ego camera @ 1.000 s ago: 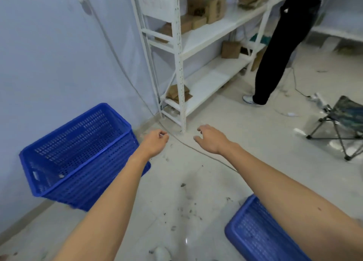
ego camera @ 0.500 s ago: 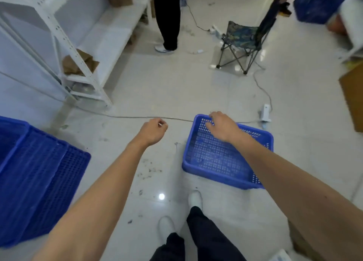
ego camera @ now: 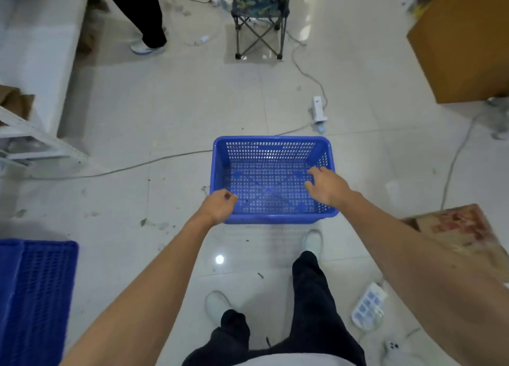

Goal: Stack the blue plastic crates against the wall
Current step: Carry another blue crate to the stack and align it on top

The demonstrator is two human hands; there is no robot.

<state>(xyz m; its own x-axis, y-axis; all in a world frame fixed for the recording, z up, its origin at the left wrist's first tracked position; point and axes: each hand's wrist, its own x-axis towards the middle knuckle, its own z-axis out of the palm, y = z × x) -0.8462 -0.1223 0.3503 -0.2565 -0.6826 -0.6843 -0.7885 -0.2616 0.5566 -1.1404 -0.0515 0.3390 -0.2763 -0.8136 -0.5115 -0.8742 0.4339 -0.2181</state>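
Observation:
An empty blue perforated crate [ego camera: 271, 150] stands upright on the tiled floor just ahead of my feet. My left hand [ego camera: 219, 207] hovers at its near left corner with the fingers curled in and nothing in them. My right hand [ego camera: 326, 185] is over the crate's right side, fingers apart, holding nothing; whether it touches the rim I cannot tell. A stack of nested blue crates [ego camera: 35, 296] shows at the lower left edge, partly cut off.
A cable [ego camera: 124, 168] runs across the floor behind the crate to a power strip [ego camera: 318, 109]. A folding chair [ego camera: 260, 15] and another person's legs [ego camera: 143, 13] stand farther back. White shelving [ego camera: 35, 48] is at left, cardboard boxes [ego camera: 465, 43] at right, and a second power strip [ego camera: 369, 306] by my right foot.
My view has swung from the wall and crate stack to the lone crate on the floor. Both hands have come over that crate, the left reaching its near corner.

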